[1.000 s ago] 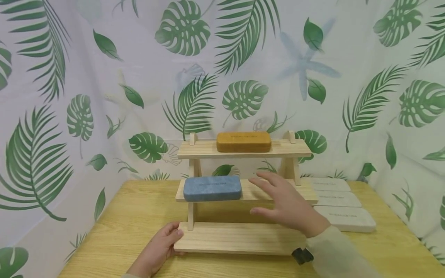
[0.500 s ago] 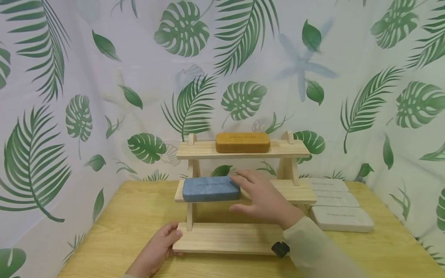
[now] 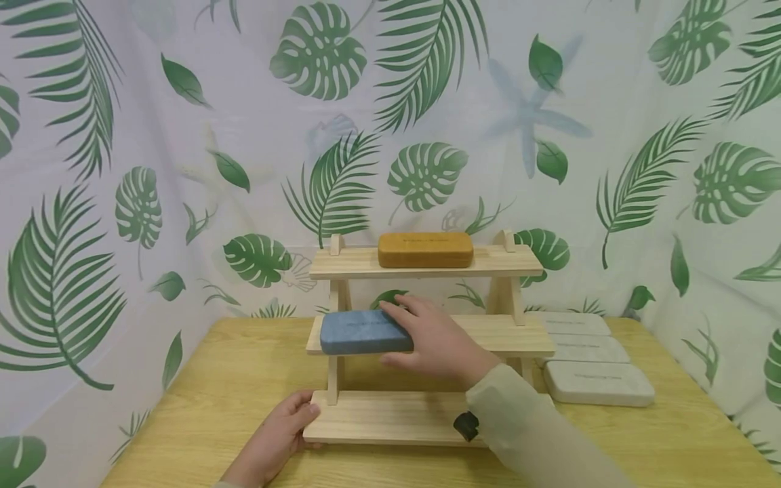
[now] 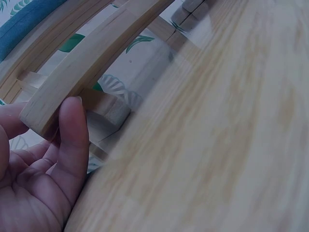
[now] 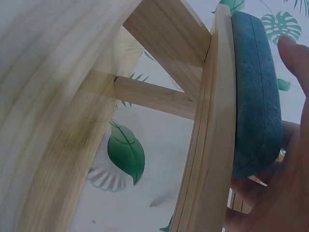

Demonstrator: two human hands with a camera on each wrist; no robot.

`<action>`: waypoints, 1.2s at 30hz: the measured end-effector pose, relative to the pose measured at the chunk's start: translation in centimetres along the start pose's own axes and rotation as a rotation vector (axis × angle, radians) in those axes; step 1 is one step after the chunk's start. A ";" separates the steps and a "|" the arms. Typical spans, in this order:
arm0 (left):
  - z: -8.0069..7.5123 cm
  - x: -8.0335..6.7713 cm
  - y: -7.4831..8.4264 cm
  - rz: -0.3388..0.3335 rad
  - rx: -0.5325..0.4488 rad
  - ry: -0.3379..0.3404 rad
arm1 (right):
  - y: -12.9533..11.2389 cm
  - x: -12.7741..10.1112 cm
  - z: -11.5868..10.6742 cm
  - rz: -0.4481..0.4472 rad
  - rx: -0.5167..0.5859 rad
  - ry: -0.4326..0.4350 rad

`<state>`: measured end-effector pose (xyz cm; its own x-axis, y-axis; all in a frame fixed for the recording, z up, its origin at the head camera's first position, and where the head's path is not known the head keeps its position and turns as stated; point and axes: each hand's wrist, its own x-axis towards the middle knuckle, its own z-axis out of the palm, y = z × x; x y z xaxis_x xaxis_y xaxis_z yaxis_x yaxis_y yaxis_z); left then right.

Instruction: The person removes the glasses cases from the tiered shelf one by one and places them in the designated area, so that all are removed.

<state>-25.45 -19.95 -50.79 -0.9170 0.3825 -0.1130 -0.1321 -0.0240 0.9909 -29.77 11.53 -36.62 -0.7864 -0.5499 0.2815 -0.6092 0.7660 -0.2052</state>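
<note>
A blue glasses case point(image 3: 360, 332) lies at the left of the middle shelf of a wooden three-tier display stand point(image 3: 488, 261). My right hand point(image 3: 436, 339) is around the case's right end, with the fingers over its back and the thumb low at its front. In the right wrist view the same case point(image 5: 256, 96) rests on the shelf board, and one digit stands apart from it. My left hand point(image 3: 283, 423) grips the left end of the bottom shelf, its fingers on the board edge in the left wrist view. An orange glasses case point(image 3: 425, 250) sits on the top shelf.
Three pale grey glasses cases, the nearest point(image 3: 598, 383) in front, lie in a row on the wooden table point(image 3: 244, 359) to the right of the stand. A leaf-patterned curtain point(image 3: 256, 122) hangs behind and along both sides.
My right hand has moved left along the middle shelf, from apart from the blue glasses case to around its right end. The left hand and the cases have stayed put.
</note>
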 end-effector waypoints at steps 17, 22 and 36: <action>0.0 0.3 0.3 0.010 0.008 0.010 | -1.7 2.0 1.0 0.050 -0.045 -0.023; 0.1 0.3 0.5 0.020 0.003 0.010 | -1.7 2.0 1.5 0.027 -0.119 0.047; -0.1 0.0 0.0 -0.003 0.006 0.011 | -2.0 1.8 2.6 0.015 -0.212 0.146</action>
<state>-25.45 -20.08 -50.81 -0.9208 0.3720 -0.1171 -0.1330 -0.0173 0.9910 -30.21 8.12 -38.11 -0.7625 -0.4958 0.4157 -0.5503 0.8348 -0.0139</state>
